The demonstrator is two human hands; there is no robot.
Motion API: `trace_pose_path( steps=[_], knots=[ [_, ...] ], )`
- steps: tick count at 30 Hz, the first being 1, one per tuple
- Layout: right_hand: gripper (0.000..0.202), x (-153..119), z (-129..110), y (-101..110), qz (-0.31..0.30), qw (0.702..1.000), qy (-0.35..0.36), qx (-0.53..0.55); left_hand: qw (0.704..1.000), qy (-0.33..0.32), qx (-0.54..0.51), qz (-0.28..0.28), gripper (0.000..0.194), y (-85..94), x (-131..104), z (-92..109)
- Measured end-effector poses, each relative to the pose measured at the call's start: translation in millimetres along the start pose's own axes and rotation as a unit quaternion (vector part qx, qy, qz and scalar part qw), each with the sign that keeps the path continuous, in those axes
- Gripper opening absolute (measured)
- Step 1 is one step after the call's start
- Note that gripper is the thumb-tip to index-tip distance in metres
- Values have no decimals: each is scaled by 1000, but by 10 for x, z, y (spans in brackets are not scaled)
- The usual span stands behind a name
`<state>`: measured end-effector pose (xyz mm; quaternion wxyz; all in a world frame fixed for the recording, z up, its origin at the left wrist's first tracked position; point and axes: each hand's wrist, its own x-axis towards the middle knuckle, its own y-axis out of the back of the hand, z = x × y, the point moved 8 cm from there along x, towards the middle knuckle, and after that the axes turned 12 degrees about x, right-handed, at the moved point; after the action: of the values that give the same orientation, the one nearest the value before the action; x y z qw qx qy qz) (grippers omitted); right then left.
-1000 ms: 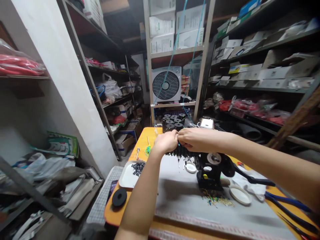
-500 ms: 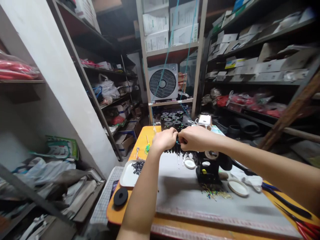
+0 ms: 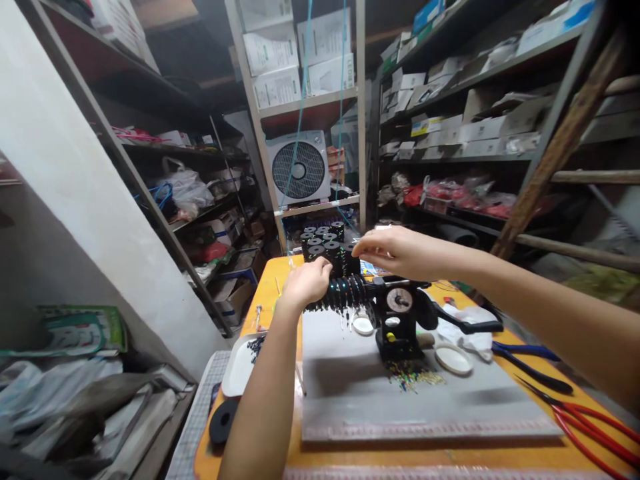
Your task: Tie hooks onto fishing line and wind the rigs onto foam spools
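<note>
My left hand (image 3: 307,285) is at the left end of a black ridged roller (image 3: 347,291) with dark strands hanging below it. Its fingers are curled; what they pinch is hidden. The roller joins a black machine (image 3: 400,333) with a round metal dial and a black crank handle (image 3: 470,325). Above and behind the roller, clear of it, my right hand (image 3: 393,252) is raised with bent fingertips close together. Anything between them is too small to make out. Black spools (image 3: 327,245) with shiny specks stand behind both hands.
Small coloured bits (image 3: 413,377) lie by the machine on a grey board (image 3: 350,413). Around it are a white tray (image 3: 233,373), a black ring (image 3: 223,423), a round white lid (image 3: 453,359), blue-handled pliers (image 3: 530,351) and red-handled scissors (image 3: 590,427). A box fan (image 3: 299,167) stands behind.
My hands, which were close together over the roller, are now apart. The right has lifted off to the right, uncovering the roller and the machine's top. The whole view has shifted.
</note>
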<state>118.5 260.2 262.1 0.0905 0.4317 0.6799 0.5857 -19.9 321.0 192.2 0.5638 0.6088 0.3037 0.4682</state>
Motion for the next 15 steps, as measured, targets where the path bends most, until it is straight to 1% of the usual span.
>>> trace_pose_path(
  steps=[4,6,7,9,11,12,13,15],
  knots=[
    [37,-226,182,-226,15,1000,-21,6,999,-25,-11,-19,30,-54,165,-14],
    [38,-307,202,-355,25,999,-21,14,999,-38,-18,-9,27,-23,190,6],
    [37,-337,195,-409,31,999,-20,18,999,-44,-20,8,26,20,170,25],
    [34,-381,171,-483,47,998,-18,25,996,-58,-26,62,29,149,54,89],
    [33,-406,152,-514,67,997,-18,31,989,-88,-32,119,33,272,-143,198],
    [32,-411,150,-518,77,996,-20,34,984,-109,-34,139,33,305,-251,266],
    [32,-410,154,-518,86,995,-21,38,979,-132,-35,152,32,316,-353,332],
    [32,-392,179,-509,102,993,-27,47,971,-169,-35,165,31,282,-509,440]
  ],
)
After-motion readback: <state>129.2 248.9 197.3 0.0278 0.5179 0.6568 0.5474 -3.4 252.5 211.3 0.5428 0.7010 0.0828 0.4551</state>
